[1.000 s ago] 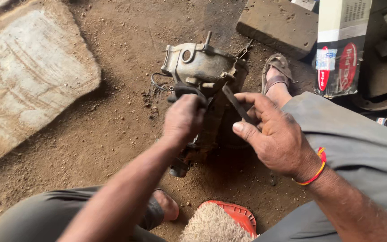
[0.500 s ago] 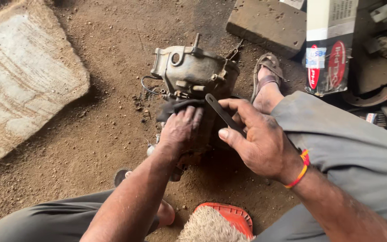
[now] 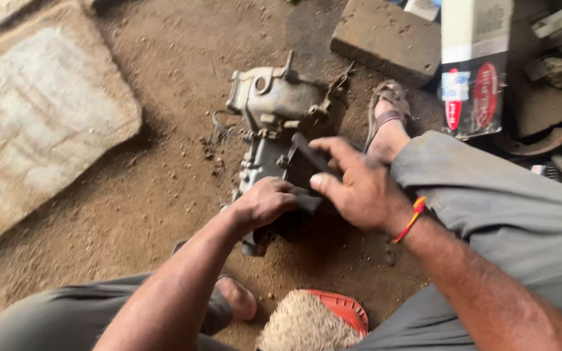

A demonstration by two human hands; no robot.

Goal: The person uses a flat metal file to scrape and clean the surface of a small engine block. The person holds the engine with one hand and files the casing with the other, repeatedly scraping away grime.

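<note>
Partly blurred, right hand (image 3: 359, 188) is gripping a flat dark tool (image 3: 307, 153); left hand (image 3: 265, 203) is clenching a dark rag (image 3: 304, 201) w/ it on the grimy cast-metal engine part (image 3: 281, 104).

The dirt floor (image 3: 131, 195) is brown, dusty and strewn with small pebbles. A grey metal engine part (image 3: 274, 110) lies on it near the middle. A large flat stone slab (image 3: 34, 123) rests at the left, and a smaller dark block (image 3: 388, 39) at the top. A tall carton (image 3: 473, 71) stands at the right beside rusty scrap pieces (image 3: 554, 117).
</note>
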